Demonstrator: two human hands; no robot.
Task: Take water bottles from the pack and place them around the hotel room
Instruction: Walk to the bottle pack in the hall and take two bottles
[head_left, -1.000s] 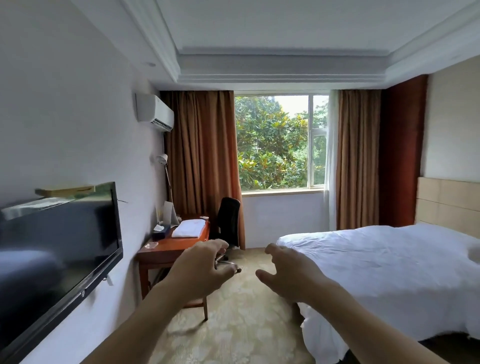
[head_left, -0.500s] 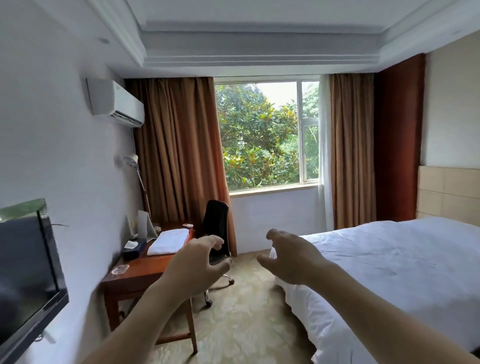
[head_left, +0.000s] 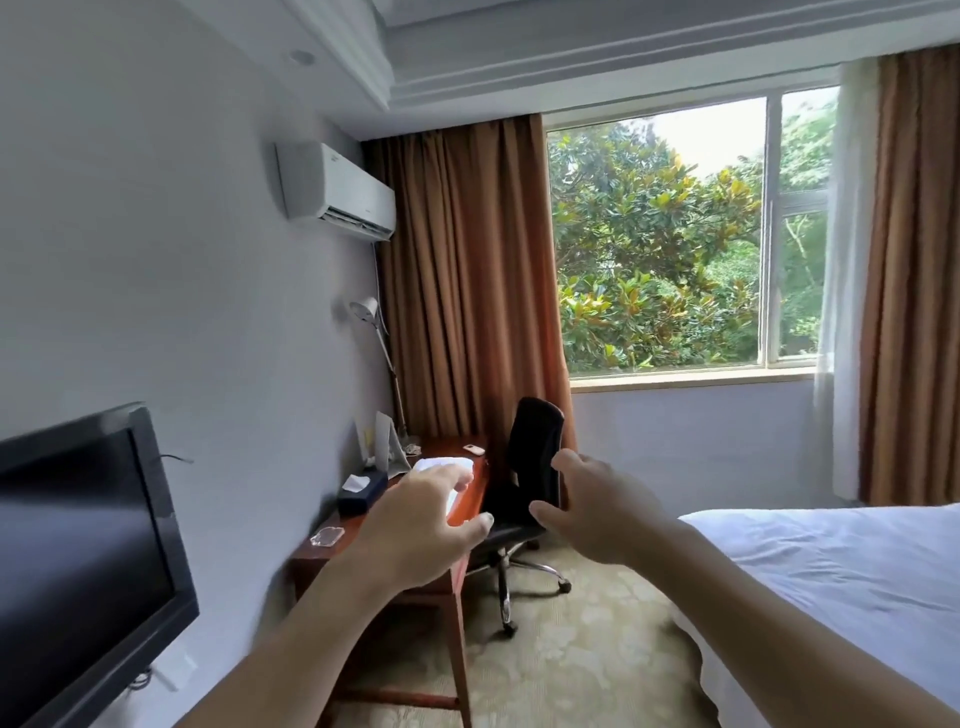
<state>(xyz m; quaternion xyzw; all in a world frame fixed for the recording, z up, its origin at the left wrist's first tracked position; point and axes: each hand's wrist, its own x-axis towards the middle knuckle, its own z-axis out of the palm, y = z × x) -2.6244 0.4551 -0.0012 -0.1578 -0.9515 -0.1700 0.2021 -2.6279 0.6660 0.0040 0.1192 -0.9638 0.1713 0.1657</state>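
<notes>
Single head-worn view, wide-angle, facing forward and slightly down. Left hand (head_left: 415, 525) and right hand (head_left: 597, 512) sit near, mid-frame; desk (head_left: 467, 499) and window (head_left: 660, 239) lie farther beyond them.

Both arms out; L hand (head_left: 415, 525), R hand (head_left: 602, 512) loosely cupped (empty).
</notes>
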